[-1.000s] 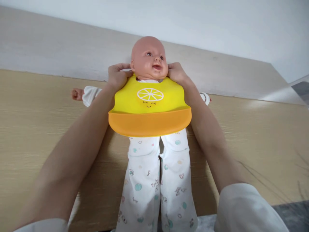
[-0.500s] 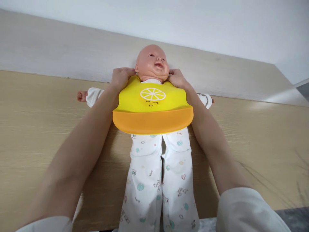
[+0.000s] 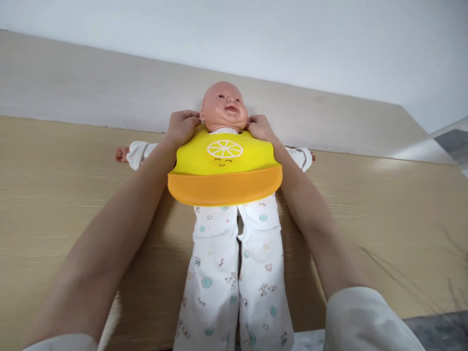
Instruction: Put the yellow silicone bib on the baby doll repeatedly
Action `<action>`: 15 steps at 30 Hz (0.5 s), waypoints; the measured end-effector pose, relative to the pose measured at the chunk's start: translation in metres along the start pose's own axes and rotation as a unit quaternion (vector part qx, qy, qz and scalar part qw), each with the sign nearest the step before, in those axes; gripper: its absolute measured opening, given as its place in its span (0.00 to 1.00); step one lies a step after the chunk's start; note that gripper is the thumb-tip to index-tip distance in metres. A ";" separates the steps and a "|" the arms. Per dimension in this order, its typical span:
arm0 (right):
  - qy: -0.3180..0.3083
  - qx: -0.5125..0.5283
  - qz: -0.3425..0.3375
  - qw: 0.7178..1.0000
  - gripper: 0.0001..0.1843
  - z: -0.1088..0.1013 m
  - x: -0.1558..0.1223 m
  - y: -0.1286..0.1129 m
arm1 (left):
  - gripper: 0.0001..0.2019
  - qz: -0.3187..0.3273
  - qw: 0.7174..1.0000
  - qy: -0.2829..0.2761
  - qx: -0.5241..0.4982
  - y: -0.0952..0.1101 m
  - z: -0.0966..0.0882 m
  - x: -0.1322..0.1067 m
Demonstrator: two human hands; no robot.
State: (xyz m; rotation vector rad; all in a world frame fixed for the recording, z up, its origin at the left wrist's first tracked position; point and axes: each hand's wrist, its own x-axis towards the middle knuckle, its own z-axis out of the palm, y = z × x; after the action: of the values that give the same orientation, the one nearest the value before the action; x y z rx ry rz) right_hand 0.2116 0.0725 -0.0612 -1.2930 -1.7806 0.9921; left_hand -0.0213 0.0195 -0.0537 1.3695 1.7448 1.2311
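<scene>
- Presently, a bald doll with pinkish skin and white printed clothing (image 3: 215, 243) lies on a pale wooden table (image 3: 373, 204), its head (image 3: 224, 105) at the back edge and its legs stretched toward the front edge.
- On the chest of the doll there is a bright yellow bib with a smooth surface and an orange, curved pocket (image 3: 224, 189) along its bottom. It bears a white citrus-slice print (image 3: 224, 149) with a small smile below. The pocket covers the top of the legs.
- The left hand (image 3: 182, 127) is at the neck of the doll, touching the upper corner of the bib. Its fingers are bent, but their tips are hidden, so I cannot tell how firmly they close.
- The right hand (image 3: 261, 128) is at the other side of the neck, also against the top of the bib, with fingers curled inward. Their tips go behind the neck, and I cannot tell whether they grip.
- Both arms of the doll spread sideways near the back edge; the forearms of the person pass over them.
- Behind the back edge runs a greyish band (image 3: 91, 87), with a white wall (image 3: 256, 34) above.
</scene>
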 end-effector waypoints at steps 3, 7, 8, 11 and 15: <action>0.009 -0.081 0.022 0.996 0.09 -0.008 -0.006 -0.005 | 0.15 0.010 0.998 -0.012 0.067 0.002 -0.011 -0.010; -0.010 -0.170 -0.025 0.985 0.13 -0.032 -0.036 -0.014 | 0.20 0.096 0.973 -0.044 0.205 0.006 -0.036 -0.042; -0.037 -0.185 -0.053 0.981 0.16 -0.038 -0.049 -0.016 | 0.20 0.126 0.955 -0.055 0.265 0.006 -0.043 -0.051; -0.082 -0.233 -0.138 0.959 0.22 -0.055 -0.093 -0.020 | 0.23 0.177 0.892 -0.071 0.411 0.003 -0.061 -0.080; -0.056 -0.305 -0.249 0.918 0.31 -0.061 -0.135 -0.016 | 0.24 0.206 0.827 -0.069 0.519 -0.004 -0.074 -0.107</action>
State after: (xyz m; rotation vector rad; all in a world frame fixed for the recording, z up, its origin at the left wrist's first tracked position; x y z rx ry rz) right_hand 0.2921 -0.0502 -0.0340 -1.0304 -2.4593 0.2261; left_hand -0.0563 -0.1045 -0.0377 2.4630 2.1616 0.2228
